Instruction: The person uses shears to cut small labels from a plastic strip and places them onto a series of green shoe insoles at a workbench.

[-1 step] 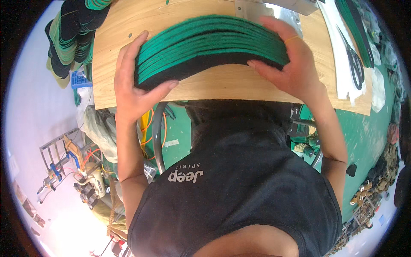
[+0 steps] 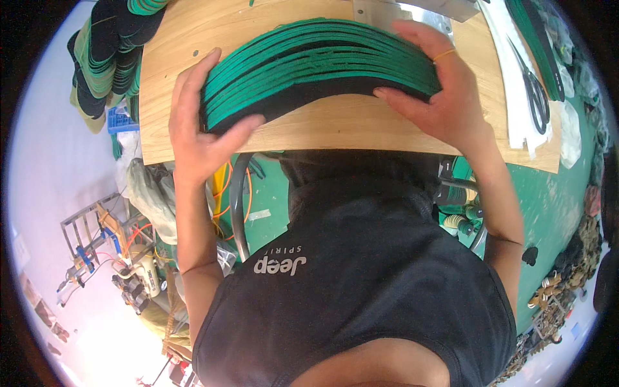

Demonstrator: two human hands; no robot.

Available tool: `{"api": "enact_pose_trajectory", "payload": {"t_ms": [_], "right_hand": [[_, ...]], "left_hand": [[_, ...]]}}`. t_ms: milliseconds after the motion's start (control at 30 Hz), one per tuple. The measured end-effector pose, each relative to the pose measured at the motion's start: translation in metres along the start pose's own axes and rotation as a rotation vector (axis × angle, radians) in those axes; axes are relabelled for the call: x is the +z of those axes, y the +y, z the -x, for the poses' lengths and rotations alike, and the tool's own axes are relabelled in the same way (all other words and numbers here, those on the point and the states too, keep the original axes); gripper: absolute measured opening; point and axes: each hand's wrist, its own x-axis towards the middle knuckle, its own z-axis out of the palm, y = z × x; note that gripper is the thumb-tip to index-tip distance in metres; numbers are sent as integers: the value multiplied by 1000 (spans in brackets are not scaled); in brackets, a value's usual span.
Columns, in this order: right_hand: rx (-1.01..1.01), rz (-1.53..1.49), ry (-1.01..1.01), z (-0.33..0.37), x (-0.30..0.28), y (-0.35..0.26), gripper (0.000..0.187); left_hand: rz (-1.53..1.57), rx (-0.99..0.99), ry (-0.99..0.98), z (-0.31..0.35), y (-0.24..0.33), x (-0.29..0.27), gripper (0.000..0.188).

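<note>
A fanned stack of curved green and black cloth-like pieces (image 2: 309, 61) lies across the wooden table in front of me, bowed like an arch. At its left end is my left hand (image 2: 196, 135), fingers along the outer edge and thumb at the near black side. My right hand (image 2: 458, 106) clasps the right end, fingers over the far side and thumb on the near edge. Small dark gaps show between some layers. The fingertips under or behind the stack are partly hidden.
Black-handled scissors (image 2: 536, 103) lie on white material (image 2: 509, 77) at the table's right side. More green and black pieces (image 2: 538, 45) sit beyond them. Layered curved pieces (image 2: 116, 51) hang at the far left, above a blue basket (image 2: 120, 120). A metal plate (image 2: 425, 18) is at the far edge.
The stack's right end reaches slightly farther right, along with my right hand. My left hand has shifted slightly left. Both hands stay at the stack's ends.
</note>
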Motion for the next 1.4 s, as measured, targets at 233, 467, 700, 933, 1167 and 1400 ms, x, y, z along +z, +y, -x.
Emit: {"api": "enact_pose_trajectory", "payload": {"t_ms": [233,467,700,933,1167,1400], "right_hand": [[-71,65,-129,9,-8,9,64],[-231,110,-146,9,-16,8,68],[254,-453,43,25,-23,7,53],[127,255,110,21,-40,41,27],[400,-444,453,50,-4,35,55],[282,-318,247,49,-13,25,50]], "left_hand": [[102,-18,16,15,-25,8,79],[62,37,-3,21,-21,2,73],[360,-274,-74,-7,3,3,62],[267,-344,-124,-31,-19,28,69],[358,-143,-222,-14,-25,30,116],[310,-217,-270,-18,-17,23,98]]}}
